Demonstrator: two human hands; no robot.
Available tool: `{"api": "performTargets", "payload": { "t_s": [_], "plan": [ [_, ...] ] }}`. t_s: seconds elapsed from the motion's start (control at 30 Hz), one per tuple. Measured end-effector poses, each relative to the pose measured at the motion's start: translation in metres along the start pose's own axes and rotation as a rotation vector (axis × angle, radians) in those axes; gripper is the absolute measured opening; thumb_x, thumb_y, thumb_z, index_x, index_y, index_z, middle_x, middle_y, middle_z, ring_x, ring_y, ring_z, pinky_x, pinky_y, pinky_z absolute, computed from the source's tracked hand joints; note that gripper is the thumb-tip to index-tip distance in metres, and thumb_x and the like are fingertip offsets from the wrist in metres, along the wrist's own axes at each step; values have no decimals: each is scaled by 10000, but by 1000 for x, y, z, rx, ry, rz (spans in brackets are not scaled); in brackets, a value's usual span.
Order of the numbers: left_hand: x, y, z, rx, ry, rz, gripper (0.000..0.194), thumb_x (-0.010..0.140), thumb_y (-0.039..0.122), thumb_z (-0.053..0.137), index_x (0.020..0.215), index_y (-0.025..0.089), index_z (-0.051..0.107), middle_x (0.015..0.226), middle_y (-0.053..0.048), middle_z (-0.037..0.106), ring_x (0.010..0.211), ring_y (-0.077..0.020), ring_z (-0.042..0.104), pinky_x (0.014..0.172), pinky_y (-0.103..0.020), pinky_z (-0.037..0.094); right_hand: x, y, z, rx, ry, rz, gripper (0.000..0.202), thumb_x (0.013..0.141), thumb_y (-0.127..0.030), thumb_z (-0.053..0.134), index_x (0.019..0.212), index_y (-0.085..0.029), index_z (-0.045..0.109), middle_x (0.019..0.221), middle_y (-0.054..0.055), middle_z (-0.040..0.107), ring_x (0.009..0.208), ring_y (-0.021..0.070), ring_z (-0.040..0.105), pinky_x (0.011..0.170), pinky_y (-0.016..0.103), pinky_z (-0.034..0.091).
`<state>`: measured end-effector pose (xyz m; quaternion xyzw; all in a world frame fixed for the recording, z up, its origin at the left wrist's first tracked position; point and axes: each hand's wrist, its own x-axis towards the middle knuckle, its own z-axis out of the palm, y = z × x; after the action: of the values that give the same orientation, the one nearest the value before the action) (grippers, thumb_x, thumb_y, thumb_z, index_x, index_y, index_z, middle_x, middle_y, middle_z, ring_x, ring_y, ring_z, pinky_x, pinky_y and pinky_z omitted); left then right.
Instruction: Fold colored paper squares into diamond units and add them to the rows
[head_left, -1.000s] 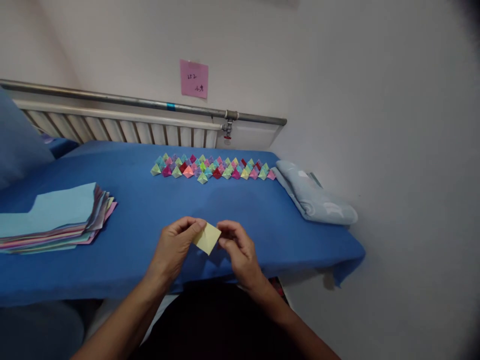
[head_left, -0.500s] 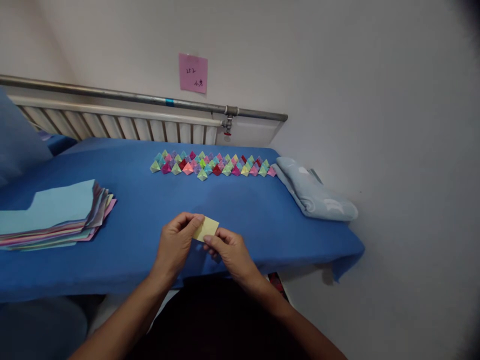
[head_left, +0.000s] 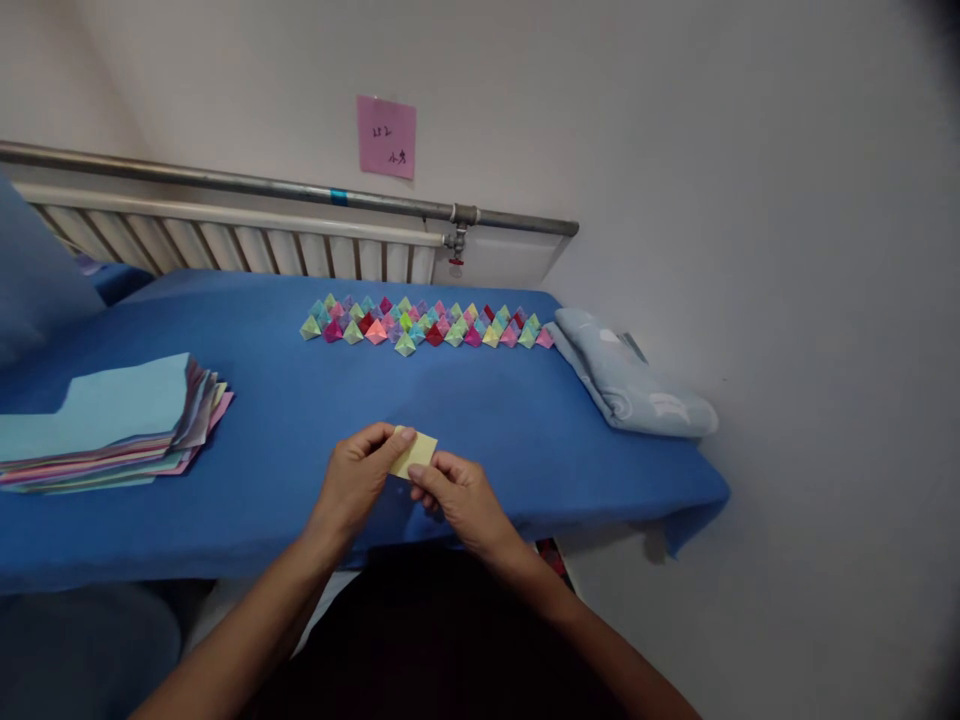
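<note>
Between my two hands is a small yellow square of folded paper (head_left: 417,452), held above the front part of the blue-covered table (head_left: 285,400). My left hand (head_left: 362,468) pinches its left side, thumb on top. At the lower right edge, my right hand (head_left: 455,490) grips the paper between thumb and fingers. Farther back lie rows of small folded paper pieces (head_left: 405,344) in green, pink, red, purple and blue. The undersides of the paper and some fingertips are hidden.
A stack of coloured paper sheets (head_left: 127,400), light blue on top, lies at the left. On the right is a folded pale blue blanket (head_left: 637,385). Behind the table run a radiator (head_left: 262,245) and a metal pipe (head_left: 247,185); a pink note (head_left: 386,138) hangs on the wall.
My left thumb has shifted slightly right along the yellow paper's upper edge. Both hands keep their hold. The whole view has tilted a little.
</note>
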<state>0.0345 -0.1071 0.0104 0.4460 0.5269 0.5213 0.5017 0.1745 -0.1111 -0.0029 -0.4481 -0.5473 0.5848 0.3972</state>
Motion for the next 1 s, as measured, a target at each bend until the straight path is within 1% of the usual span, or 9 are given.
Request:
{"api": "performTargets", "payload": {
  "t_s": [0.17, 0.27, 0.5, 0.57, 0.7, 0.8, 0.9, 0.97, 1.0],
  "plan": [
    [3, -2, 0, -30, 53, 15, 338, 679, 503, 720, 654, 169, 672, 589, 24, 558, 561, -105, 464, 526, -211, 375, -2, 3, -1, -6, -38, 22, 235, 790, -382, 594, 667, -183, 577, 622, -19, 593, 541, 86, 465, 552, 228, 365],
    [4, -3, -1, -4, 86, 25, 334, 683, 500, 706, 636, 172, 665, 576, 31, 542, 556, -104, 454, 526, -211, 360, -1, 5, -1, -19, -49, -2, 232, 801, -377, 581, 669, -186, 573, 639, -18, 596, 561, 89, 473, 556, 222, 365],
    [5, -7, -1, 33, 86, 57, 316, 712, 481, 694, 644, 174, 660, 566, 50, 533, 551, -92, 441, 529, -204, 342, 2, 11, 1, 10, -13, -1, 277, 813, -399, 574, 637, -189, 535, 597, -34, 548, 533, 83, 441, 545, 223, 345],
    [7, -11, -2, 23, 66, 29, 327, 703, 490, 701, 645, 172, 652, 560, 54, 523, 542, -90, 440, 528, -206, 343, 2, 13, 0, 21, -23, 20, 273, 804, -400, 582, 637, -188, 543, 595, -35, 546, 529, 82, 438, 543, 223, 344],
    [13, -18, -3, -84, 5, -97, 377, 643, 521, 732, 619, 165, 608, 561, 46, 524, 527, -96, 458, 520, -217, 350, 1, 15, -2, 32, -26, 58, 296, 785, -424, 605, 621, -185, 544, 583, -37, 542, 525, 79, 439, 535, 219, 343],
    [16, -22, -4, -108, -30, -129, 379, 630, 513, 740, 613, 163, 598, 561, 42, 529, 519, -93, 458, 513, -216, 343, 0, 16, -4, 38, -28, 91, 298, 779, -424, 606, 617, -182, 541, 573, -38, 536, 514, 74, 434, 518, 214, 334],
    [16, -22, -4, -100, -53, -151, 353, 627, 493, 745, 620, 166, 611, 567, 36, 556, 517, -94, 469, 513, -217, 346, 0, 16, -5, 59, 6, 107, 224, 766, -390, 619, 702, -184, 560, 594, -48, 549, 479, 64, 428, 483, 207, 314],
    [15, -22, -4, -93, -78, -177, 342, 626, 489, 745, 630, 168, 628, 569, 26, 575, 522, -104, 490, 518, -224, 357, 0, 16, -6, 101, 62, 88, 198, 745, -353, 639, 845, -196, 571, 591, -71, 546, 453, 62, 427, 466, 203, 306],
    [14, -21, -3, -85, -96, -191, 341, 625, 490, 745, 633, 167, 635, 567, 20, 581, 524, -110, 498, 519, -228, 361, 1, 17, -7, 124, 83, 78, 241, 732, -333, 649, 917, -204, 563, 573, -86, 532, 441, 64, 426, 461, 201, 305]
  ]
}}
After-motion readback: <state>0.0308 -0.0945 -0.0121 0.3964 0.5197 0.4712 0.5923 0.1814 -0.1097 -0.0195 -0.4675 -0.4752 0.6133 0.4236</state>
